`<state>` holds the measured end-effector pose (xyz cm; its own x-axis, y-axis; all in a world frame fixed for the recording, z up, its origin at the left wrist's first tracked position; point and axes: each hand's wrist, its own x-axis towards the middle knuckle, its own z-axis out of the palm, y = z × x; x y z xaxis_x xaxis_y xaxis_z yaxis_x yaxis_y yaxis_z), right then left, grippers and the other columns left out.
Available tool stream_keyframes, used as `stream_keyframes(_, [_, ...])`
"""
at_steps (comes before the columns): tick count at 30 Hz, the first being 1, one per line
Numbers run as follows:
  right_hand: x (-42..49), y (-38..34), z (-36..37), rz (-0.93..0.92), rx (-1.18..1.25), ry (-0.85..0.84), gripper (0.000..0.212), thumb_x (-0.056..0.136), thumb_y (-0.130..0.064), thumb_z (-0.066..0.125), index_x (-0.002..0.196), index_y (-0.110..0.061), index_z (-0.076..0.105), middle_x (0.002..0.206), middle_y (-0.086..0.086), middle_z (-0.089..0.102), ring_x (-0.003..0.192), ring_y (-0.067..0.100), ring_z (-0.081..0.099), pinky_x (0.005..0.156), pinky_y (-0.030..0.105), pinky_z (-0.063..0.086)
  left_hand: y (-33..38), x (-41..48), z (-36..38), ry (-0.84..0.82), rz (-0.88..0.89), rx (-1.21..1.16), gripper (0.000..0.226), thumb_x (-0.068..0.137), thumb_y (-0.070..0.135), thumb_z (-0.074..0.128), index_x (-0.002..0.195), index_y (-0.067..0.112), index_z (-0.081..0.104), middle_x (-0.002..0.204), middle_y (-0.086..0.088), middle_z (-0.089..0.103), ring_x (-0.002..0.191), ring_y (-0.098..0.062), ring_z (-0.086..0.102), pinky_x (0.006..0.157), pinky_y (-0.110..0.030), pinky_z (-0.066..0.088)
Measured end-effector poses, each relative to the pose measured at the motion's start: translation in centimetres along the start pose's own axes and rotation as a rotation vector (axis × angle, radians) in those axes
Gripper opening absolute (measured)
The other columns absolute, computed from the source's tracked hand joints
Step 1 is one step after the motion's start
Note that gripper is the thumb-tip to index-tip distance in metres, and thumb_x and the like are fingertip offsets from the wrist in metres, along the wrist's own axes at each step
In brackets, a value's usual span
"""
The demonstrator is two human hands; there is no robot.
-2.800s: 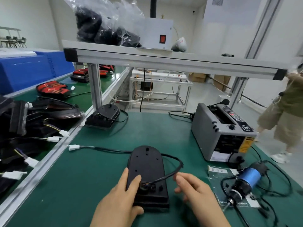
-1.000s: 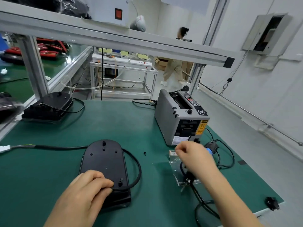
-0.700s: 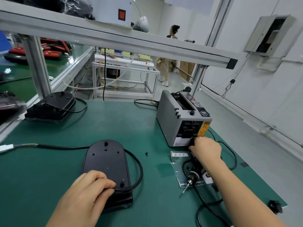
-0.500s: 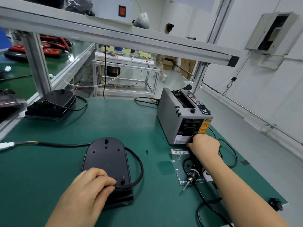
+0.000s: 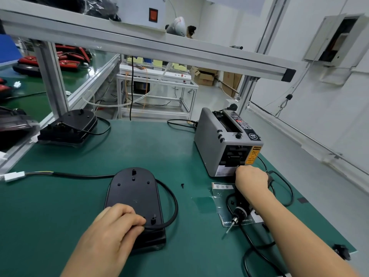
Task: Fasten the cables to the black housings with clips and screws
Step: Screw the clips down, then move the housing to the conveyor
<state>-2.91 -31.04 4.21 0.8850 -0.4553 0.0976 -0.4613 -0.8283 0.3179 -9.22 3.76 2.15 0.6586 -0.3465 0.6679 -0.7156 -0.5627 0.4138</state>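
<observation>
Trainee: Location of the workpiece?

Technician: Black housing (image 5: 133, 196) lies flat on the green mat (image 5: 60, 206), at 6 o'clock from bench centre. Its cable (image 5: 174, 204) loops out past the 3 o'clock edge, then runs to a white connector (image 5: 14, 176) at 9 o'clock.

Trainee: Function of the left hand?

Technician: Left hand (image 5: 115, 226) rests on the near end of the housing. Fingers are curled, and the fingertips (image 5: 137, 222) press the cable down where it meets the housing. Judged purpose: seat the cable and stop the housing sliding, leaving 1 hand free for clip and screw.

Trainee: And the right hand?

Technician: Right hand (image 5: 251, 179) is at 2 o'clock, against the base of the grey tape dispenser (image 5: 211, 140), knuckles toward the camera. Fingers curl away from view, so whether they hold anything cannot be told. Electric screwdriver (image 5: 239, 211) lies ungripped beneath the forearm on a clear plastic bag (image 5: 219, 196), bit toward 7 o'clock, within reach.

Trainee: Status?

Technician: 1 small black part (image 5: 182, 185) lies loose between housing and bag; clip or screw cannot be told. Judged: fastening on this unit is not yet done. A 2nd housing (image 5: 77, 122) with its own cable sits at 10 o'clock, well apart from the work zone.
</observation>
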Motion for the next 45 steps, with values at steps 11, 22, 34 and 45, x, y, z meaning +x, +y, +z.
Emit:
stream_keyframes(11, [-9.2,-5.1,-6.4,-0.112,1.659,-0.446,0.02,0.087,0.004,0.057,0.078,-0.012,0.067,0.069,0.002,0.071,0.053,0.005,0.061,0.053,0.017,0.051,1.5,0.4,-0.6,-0.063,-0.139,0.017,0.028,0.083,0.045,0.045,0.075,0.03,0.068,0.078,0.021,0.053,0.076,0.0,0.046,0.057,-0.016,0.041])
stream_keyframes(22, [-13.8,-10.7,-8.0,-0.233,1.83,-0.624,0.017,0.087,0.005,0.057,0.084,-0.009,0.067,0.068,0.001,0.067,0.053,0.007,0.059,0.053,0.017,0.047,1.4,2.6,0.3,-0.079,-0.387,0.019,0.011,0.076,0.022,0.076,0.085,0.028,0.074,0.081,0.021,0.06,0.087,-0.006,0.041,0.072,-0.011,0.03])
stream_keyframes(34, [-15.1,-10.0,-7.8,-0.267,1.783,-0.604,0.018,0.087,0.002,0.058,0.083,-0.01,0.07,0.067,0.0,0.068,0.057,0.007,0.061,0.055,0.018,0.048,1.5,1.3,0.1,0.039,-0.415,-0.161,0.01,0.071,0.029,0.079,0.074,0.036,0.072,0.082,0.024,0.063,0.096,0.0,0.043,0.082,-0.027,0.039])
stream_keyframes(45, [-15.8,-10.3,-7.6,-0.215,1.879,-0.511,0.013,0.085,0.003,0.061,0.084,-0.007,0.07,0.067,0.003,0.07,0.057,0.008,0.061,0.054,0.019,0.049,2.3,1.1,0.1,0.126,-0.247,0.103,0.022,0.077,0.045,0.055,0.066,0.028,0.064,0.075,0.022,0.056,0.089,-0.011,0.044,0.075,-0.031,0.029])
